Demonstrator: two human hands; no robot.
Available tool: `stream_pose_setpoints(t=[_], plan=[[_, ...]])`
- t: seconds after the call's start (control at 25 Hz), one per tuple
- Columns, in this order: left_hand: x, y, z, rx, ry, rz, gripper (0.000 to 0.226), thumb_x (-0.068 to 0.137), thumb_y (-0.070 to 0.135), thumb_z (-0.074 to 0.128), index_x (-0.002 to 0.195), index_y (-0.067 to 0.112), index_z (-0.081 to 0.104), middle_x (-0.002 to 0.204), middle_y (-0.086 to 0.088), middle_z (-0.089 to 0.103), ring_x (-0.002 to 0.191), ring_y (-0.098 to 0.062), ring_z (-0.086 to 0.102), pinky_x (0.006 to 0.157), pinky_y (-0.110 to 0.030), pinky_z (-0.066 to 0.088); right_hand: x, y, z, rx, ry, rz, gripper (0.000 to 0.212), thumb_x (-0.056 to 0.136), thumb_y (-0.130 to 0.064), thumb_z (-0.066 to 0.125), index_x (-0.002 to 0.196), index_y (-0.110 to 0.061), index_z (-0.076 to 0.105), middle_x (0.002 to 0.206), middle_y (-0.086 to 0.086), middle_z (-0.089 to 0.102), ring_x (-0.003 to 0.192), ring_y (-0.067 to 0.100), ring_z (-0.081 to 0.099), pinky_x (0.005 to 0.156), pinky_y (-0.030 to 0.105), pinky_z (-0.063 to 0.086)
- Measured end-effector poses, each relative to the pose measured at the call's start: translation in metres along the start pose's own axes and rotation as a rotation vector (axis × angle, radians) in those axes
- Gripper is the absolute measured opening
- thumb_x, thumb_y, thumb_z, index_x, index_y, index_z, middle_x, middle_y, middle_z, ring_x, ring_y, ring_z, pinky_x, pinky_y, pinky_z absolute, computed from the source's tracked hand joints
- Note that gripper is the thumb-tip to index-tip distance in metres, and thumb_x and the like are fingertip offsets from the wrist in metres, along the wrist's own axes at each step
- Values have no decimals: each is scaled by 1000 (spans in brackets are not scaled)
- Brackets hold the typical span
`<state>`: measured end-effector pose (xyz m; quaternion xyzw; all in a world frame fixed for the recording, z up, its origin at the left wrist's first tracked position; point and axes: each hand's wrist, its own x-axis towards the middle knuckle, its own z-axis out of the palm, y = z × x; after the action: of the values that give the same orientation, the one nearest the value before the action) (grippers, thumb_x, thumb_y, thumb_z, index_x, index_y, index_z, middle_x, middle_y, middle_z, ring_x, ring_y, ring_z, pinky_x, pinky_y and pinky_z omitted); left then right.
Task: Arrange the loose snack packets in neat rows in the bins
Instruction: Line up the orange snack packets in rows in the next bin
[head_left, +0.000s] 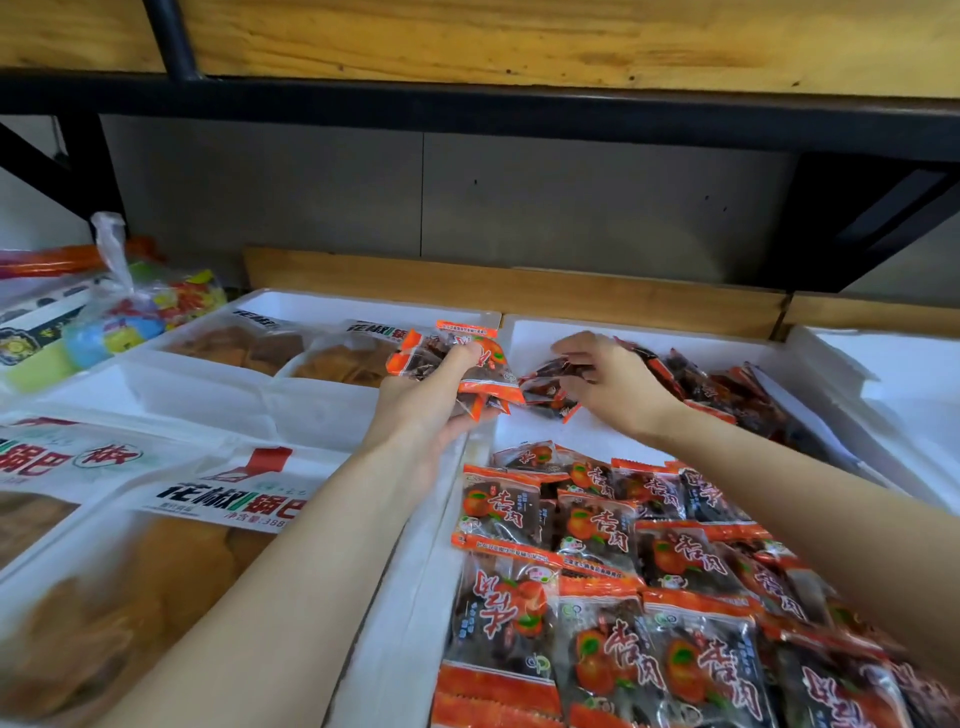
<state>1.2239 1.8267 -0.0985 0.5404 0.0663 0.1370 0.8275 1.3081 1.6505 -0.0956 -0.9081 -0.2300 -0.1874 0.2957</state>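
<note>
My left hand (431, 400) is clamped on a bunch of orange packets (485, 366) held over the rim of the white foam bin (535, 436); my right hand (618, 384) curves its fingers down onto a loose packet (548, 389) at the bin's far end, and I cannot tell whether they have closed on it. Packets judged light, soft and slick-filmed, liable to slip from a stack: best pinched at the crimped orange edges and laid beyond the finished rows (597, 545)
</note>
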Motion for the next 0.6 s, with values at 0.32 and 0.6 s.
stream_pose_setpoints(t=[0.32,0.6], plan=[[11,0,-4,55,43,37,32,85,24,74,111,11,63,95,-6,75,85,-18,73,90,-42,57,53,30,39,-327,-361,104,49,85,-25,64,131,-16,51,132,7,54,115,25,53,94,36,47],[19,-4,-5,48,48,14,29,85,24,73,108,10,62,95,-9,73,87,-21,72,88,-43,58,55,18,34,-681,-134,69,32,96,-28,41,118,-14,59,115,14,62,102,34,58,70,32,42]])
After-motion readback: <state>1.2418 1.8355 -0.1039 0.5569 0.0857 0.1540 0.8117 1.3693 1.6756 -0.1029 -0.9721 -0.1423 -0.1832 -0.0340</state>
